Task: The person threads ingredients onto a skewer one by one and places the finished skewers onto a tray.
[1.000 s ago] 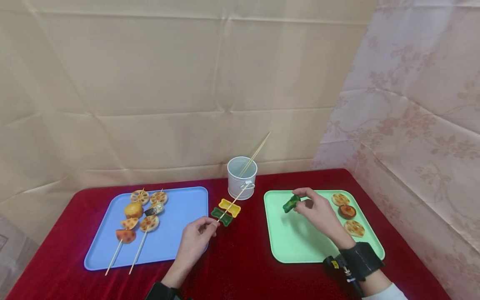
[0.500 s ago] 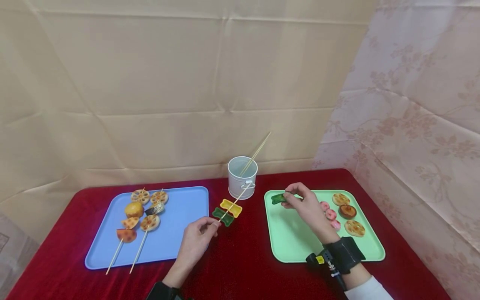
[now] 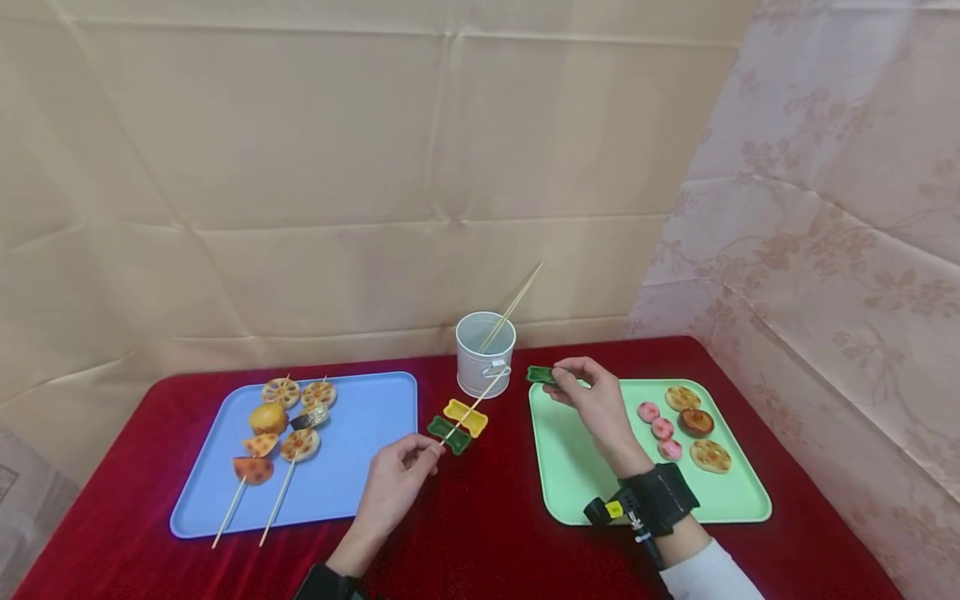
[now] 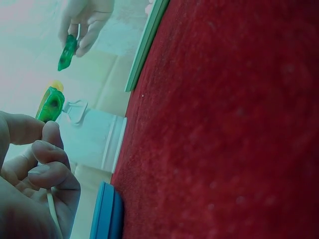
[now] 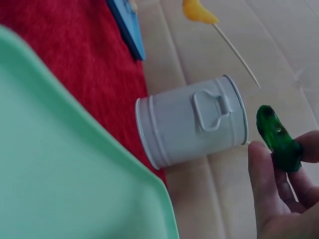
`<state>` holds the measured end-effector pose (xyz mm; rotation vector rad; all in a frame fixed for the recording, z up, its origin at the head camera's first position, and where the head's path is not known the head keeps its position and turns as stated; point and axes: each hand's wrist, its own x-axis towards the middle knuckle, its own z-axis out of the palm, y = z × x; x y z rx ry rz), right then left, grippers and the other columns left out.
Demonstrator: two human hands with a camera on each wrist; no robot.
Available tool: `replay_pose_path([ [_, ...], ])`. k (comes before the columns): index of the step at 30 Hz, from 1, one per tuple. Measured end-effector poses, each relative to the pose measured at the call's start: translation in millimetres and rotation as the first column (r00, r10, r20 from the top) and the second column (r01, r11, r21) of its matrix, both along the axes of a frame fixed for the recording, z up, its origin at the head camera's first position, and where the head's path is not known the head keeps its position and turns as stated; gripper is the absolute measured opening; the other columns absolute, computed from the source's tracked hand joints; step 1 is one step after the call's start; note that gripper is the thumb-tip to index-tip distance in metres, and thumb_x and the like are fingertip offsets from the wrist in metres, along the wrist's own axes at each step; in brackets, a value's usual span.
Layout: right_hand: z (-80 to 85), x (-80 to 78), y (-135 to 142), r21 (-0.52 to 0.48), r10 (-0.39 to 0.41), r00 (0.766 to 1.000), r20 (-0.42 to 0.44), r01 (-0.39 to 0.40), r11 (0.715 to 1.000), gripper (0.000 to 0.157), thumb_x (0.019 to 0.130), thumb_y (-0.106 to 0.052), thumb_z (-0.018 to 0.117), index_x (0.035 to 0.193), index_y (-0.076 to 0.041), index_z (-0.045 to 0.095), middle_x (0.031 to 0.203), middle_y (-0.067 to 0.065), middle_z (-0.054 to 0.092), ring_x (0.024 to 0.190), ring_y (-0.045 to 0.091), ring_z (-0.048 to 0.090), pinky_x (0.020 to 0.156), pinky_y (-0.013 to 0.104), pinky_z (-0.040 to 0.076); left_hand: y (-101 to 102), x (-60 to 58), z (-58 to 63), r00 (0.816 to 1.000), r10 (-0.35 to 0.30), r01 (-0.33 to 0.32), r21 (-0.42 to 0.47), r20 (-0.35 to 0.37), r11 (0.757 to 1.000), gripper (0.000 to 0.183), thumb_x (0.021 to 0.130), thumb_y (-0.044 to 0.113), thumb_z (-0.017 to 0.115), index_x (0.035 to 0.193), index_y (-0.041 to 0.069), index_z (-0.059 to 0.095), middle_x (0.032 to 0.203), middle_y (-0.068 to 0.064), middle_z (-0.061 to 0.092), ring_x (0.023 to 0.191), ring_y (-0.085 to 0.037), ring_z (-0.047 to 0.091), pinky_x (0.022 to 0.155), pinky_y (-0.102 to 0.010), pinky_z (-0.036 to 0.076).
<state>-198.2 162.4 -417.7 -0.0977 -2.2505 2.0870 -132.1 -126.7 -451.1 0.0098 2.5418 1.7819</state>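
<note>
My left hand (image 3: 393, 487) pinches a wooden skewer (image 3: 492, 384) that slants up and away over the red cloth. Threaded on it, just past the fingertips, are a green pepper-like piece (image 3: 442, 429) and a yellow one (image 3: 474, 423). My right hand (image 3: 596, 408) pinches a loose green pepper-like piece (image 3: 539, 374) between thumb and fingers, above the back left corner of the green tray (image 3: 570, 454). In the right wrist view a small hole shows in this green piece (image 5: 277, 135). The skewer's pointed tip (image 5: 255, 82) stands apart from it.
Behind the skewer stands a white metal bucket (image 3: 474, 373) holding thin skewers (image 3: 517, 302). Two loaded skewers lie on the blue tray (image 3: 367, 433) at left. On the green tray are pink round pieces (image 3: 662, 428), lotus-like slices (image 3: 709, 456) and a brown mushroom-like piece (image 3: 696, 423).
My right hand has carried the green piece leftward from over the green tray toward the skewer and turned it, uncovering the pink pieces. My left hand and skewer have barely moved.
</note>
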Motion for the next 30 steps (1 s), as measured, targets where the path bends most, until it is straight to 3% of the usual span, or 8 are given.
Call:
replay_pose_path([
  [5,-0.4,-1.1,-8,0.064,-0.054,0.998,-0.037,0.056,0.996,0.024,0.100,-0.017,0.070,0.115,0.002,0.068,0.097,0.011,0.072,0.085,0.025,0.071,0.070,0.026,0.056,1,1.2,0.4,1.000,-0.010,0.010,-0.010,-0.001,1.000,0.011,0.095,0.011,0.067,0.095,0.005,0.076,0.072,0.000,0.065,0.062,-0.012,0.052,0.055,-0.024,0.037],
  [8,-1.6,-2.1,-13,0.039,-0.075,0.996,-0.044,0.077,0.996,0.022,0.099,-0.016,0.071,0.113,0.001,0.069,0.093,0.010,0.072,0.084,0.025,0.070,0.070,0.026,0.056,2,1.8,0.6,1.000,-0.017,0.017,-0.005,-0.007,1.000,0.011,0.095,0.011,0.068,0.095,0.004,0.076,0.071,0.000,0.065,0.061,-0.011,0.052,0.055,-0.024,0.036],
  [12,-2.6,-3.0,-18,-0.059,-0.079,0.996,-0.032,0.077,0.995,0.023,0.099,-0.012,0.070,0.114,0.006,0.066,0.097,0.011,0.069,0.081,0.014,0.071,0.078,0.027,0.059,2,2.1,0.6,1.000,-0.025,0.025,0.003,-0.010,1.000,0.012,0.096,0.011,0.068,0.095,0.002,0.075,0.071,0.000,0.064,0.061,-0.011,0.051,0.054,-0.024,0.036],
  [18,-4.0,-2.4,-22,-0.149,-0.056,0.998,0.003,0.056,0.987,0.023,0.101,-0.008,0.066,0.117,0.009,0.063,0.106,0.015,0.066,0.083,0.014,0.073,0.082,0.030,0.059,2,2.6,1.4,1.000,-0.029,0.029,0.006,-0.011,1.000,0.011,0.096,0.011,0.068,0.095,0.004,0.076,0.072,0.000,0.065,0.062,-0.011,0.053,0.054,-0.023,0.037],
  [30,-1.4,2.9,-29,-0.146,-0.010,1.000,-0.008,0.009,0.989,0.024,0.100,-0.008,0.067,0.117,0.009,0.063,0.113,0.020,0.064,0.089,0.017,0.072,0.084,0.031,0.059,4,4.6,1.2,0.999,-0.047,0.047,-0.003,-0.011,0.999,0.009,0.096,0.012,0.069,0.093,0.006,0.075,0.072,0.000,0.064,0.060,-0.011,0.051,0.053,-0.023,0.036],
])
